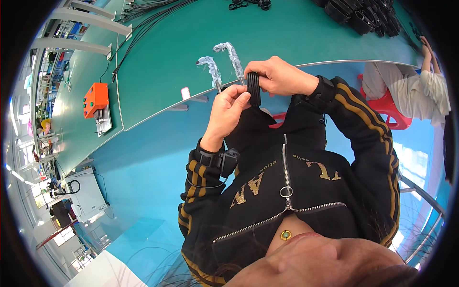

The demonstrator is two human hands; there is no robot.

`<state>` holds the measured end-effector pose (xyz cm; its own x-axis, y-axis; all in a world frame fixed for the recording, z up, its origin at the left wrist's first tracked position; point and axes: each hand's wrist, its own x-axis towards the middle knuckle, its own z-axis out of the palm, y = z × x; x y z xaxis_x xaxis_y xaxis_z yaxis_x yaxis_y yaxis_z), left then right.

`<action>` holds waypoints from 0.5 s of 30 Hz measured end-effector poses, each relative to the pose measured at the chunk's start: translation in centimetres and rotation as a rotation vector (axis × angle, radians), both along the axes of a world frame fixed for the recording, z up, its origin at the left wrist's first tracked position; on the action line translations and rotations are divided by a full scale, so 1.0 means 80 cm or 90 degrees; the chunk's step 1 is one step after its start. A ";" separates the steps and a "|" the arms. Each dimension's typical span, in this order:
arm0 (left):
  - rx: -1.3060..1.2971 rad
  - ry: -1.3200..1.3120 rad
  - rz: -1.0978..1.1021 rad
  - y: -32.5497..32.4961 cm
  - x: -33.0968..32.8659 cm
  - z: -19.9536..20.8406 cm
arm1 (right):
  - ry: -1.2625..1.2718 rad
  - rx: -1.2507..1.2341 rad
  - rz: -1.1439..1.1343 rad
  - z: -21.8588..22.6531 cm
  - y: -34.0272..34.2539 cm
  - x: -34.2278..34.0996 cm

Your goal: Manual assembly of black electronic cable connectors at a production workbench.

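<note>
A bundle of black cable [254, 92], coiled into a narrow loop, is held upright at the near edge of the table. My right hand [282, 76] grips its upper right side, thumb and fingers closed round it. On the other side my left hand [224, 112] is closed, with its thumb and fingertips against the left side of the coil. Just beyond my hands, two bent rods wrapped in clear plastic, a left one [212, 69] and a right one [234, 57], rise from the table edge. Their lower ends are partly hidden by my hands.
Long black cables [136, 43] lie at the far left of the green table [177, 57]. Several black cable coils [361, 16] are heaped at the far right. An orange box [97, 99] on a metal base stands left. Another person [406, 91] sits right, near a red stool [394, 115].
</note>
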<state>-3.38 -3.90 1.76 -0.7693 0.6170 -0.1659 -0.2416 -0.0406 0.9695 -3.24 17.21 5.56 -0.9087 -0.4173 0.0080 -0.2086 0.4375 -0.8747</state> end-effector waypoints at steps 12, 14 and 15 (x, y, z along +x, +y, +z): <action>0.198 -0.204 0.100 0.025 0.009 -0.006 | -0.088 -0.074 -0.092 0.005 -0.004 0.008; 0.210 -0.225 0.091 0.026 0.010 -0.003 | -0.080 -0.078 -0.093 0.003 -0.003 0.008; 0.208 -0.225 0.096 0.026 0.011 -0.003 | -0.076 -0.080 -0.093 0.002 -0.003 0.008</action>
<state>-2.47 -1.80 1.54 -0.7855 0.5666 -0.2488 -0.5206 -0.3877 0.7607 -2.64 16.95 5.72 -0.9570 -0.2839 -0.0599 -0.0424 0.3411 -0.9391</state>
